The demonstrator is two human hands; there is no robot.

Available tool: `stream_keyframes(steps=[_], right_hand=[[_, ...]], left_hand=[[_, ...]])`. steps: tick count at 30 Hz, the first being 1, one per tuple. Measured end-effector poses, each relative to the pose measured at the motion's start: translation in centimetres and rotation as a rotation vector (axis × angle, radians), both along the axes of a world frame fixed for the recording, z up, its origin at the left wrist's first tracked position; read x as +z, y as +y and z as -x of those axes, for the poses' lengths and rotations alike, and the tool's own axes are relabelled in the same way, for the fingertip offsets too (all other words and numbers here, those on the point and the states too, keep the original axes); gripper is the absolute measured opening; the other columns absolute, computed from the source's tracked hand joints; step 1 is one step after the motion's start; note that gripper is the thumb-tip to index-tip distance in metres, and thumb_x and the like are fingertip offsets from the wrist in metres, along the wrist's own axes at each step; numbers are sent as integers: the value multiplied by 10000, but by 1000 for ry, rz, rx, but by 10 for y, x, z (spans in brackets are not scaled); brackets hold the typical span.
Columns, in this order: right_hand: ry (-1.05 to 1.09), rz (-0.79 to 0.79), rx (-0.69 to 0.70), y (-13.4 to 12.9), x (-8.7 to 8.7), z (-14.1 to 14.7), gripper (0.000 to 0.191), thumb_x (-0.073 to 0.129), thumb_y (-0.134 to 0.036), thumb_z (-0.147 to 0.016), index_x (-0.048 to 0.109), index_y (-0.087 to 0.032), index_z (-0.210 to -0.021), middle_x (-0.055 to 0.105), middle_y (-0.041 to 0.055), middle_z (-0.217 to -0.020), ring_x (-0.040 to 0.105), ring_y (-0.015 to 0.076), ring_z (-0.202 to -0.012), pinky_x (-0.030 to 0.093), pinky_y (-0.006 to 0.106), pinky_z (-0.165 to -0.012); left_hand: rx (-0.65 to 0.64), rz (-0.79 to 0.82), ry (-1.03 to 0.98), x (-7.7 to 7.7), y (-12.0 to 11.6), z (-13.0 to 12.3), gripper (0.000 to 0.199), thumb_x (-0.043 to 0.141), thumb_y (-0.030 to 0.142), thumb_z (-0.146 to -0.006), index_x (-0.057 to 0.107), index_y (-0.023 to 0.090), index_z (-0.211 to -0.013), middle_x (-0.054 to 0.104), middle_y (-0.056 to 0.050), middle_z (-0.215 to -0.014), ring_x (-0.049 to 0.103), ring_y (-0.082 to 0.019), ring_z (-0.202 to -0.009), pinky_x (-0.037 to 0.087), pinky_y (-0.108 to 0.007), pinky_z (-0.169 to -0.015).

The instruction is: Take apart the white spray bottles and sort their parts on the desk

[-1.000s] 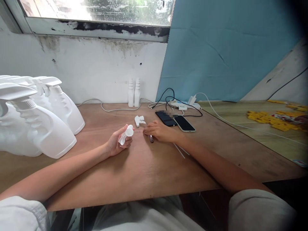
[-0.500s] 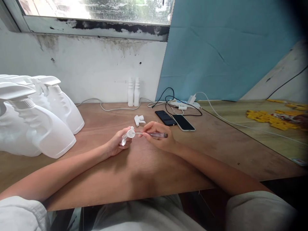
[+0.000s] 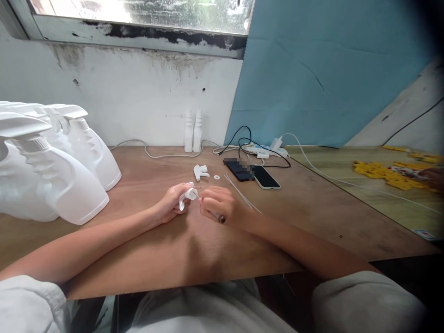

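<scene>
My left hand (image 3: 171, 203) is closed around a white trigger spray head (image 3: 189, 194), its round collar facing right. In my right hand (image 3: 218, 203) is a screwdriver (image 3: 221, 218) with a brownish see-through handle; the fist wraps it and its thin shaft points at the collar's opening. Whether the tip is inside or only at the rim, I cannot tell. Just beyond the hands lie a second white spray head (image 3: 201, 172) and a small white ring (image 3: 217, 177). Thin white tubes (image 3: 243, 193) rest beside my right hand.
White spray bottles (image 3: 65, 175) crowd the left side. Two small white bottles (image 3: 193, 132) stand against the wall. Two phones (image 3: 266, 177) lie near a power strip (image 3: 263, 150) with tangled cables. Yellow pieces (image 3: 388, 173) and part of another person's hand (image 3: 435, 178) are at far right.
My right hand has turned from a finger grip to a fist around the screwdriver, its handle now tilting toward me. The ring and tubes behind it have come into view.
</scene>
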State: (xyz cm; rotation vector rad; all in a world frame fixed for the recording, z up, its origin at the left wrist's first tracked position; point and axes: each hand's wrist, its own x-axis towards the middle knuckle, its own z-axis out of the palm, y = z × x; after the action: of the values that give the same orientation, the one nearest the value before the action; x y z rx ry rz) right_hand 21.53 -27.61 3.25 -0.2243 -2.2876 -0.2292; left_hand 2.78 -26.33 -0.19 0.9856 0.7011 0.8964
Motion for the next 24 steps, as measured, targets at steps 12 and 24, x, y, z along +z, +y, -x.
stream_keyframes(steps=[12, 24], right_hand=[[392, 812, -73, 1, -3, 3, 327, 551, -271, -869, 398, -171, -597, 507, -20, -589, 572, 98, -566, 384, 220, -541], [497, 598, -70, -8, -13, 5, 231, 571, -207, -855, 540, -164, -630, 636, 5, -693, 559, 92, -596, 416, 240, -585]], left_hand=[[-3, 24, -6, 0, 0, 5, 279, 577, 427, -830, 473, 170, -797, 347, 73, -530, 213, -14, -365, 108, -124, -331], [-38, 66, -50, 2, 2, 5, 281, 581, 445, -819, 519, 172, -838, 338, 78, -512, 192, -15, -355, 127, -120, -319]])
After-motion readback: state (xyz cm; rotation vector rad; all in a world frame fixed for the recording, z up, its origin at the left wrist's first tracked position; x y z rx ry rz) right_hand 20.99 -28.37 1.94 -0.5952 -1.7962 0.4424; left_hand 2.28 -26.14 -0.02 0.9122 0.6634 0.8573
